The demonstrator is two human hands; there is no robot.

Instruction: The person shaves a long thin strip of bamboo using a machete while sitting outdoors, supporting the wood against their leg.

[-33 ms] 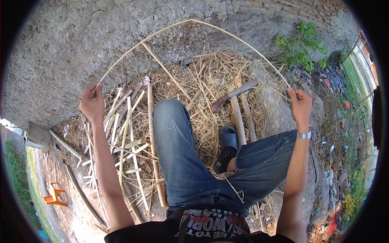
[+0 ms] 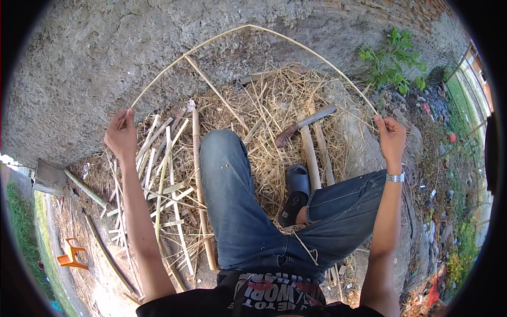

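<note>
A long thin bamboo strip (image 2: 253,26) is bent into a wide arc in front of me. My left hand (image 2: 121,136) pinches its left end and my right hand (image 2: 392,138), with a metal watch (image 2: 395,177) on the wrist, pinches its right end. A second thin strip (image 2: 216,91) slants down from the arc's upper left toward my knee. My legs in blue jeans (image 2: 232,201) lie under the arc, and one foot wears a dark slipper (image 2: 297,184).
Several split bamboo strips (image 2: 165,179) lie by my left leg on dry straw (image 2: 264,105). A curved rusty blade (image 2: 303,126) and thicker bamboo poles (image 2: 311,158) rest ahead. Rough grey concrete (image 2: 95,58) lies beyond, a green plant (image 2: 393,58) at right, an orange stool (image 2: 71,254) at left.
</note>
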